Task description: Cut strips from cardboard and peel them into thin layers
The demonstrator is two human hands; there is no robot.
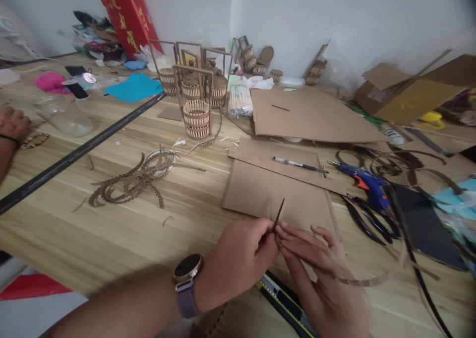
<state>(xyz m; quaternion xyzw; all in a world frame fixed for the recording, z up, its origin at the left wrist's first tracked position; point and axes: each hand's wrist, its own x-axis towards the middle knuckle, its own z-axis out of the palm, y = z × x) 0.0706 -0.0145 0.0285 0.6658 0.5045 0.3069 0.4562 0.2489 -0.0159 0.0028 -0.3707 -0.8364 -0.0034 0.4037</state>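
Note:
My left hand point(240, 256), with a watch point(188, 268) on its wrist, is closed on a thin dark notched strip point(279, 213) whose tip points up. The fingers of my right hand point(323, 268) pinch the same strip at its lower part, touching the left fingertips. Beyond the hands lies folded cardboard point(253, 189), with a pen point(301, 165) on top. A yellow and black utility knife point(284, 301) is partly hidden under my hands. Loose brown notched strips point(128, 184) form a tangled pile to the left.
Small slatted baskets point(197, 119) with tall handles stand at the back. A blue glue gun point(366, 181), black-handled pliers point(368, 221) and a dark phone point(427, 226) lie right. Another person's hand point(14, 124) rests at far left near a clear jar point(65, 117).

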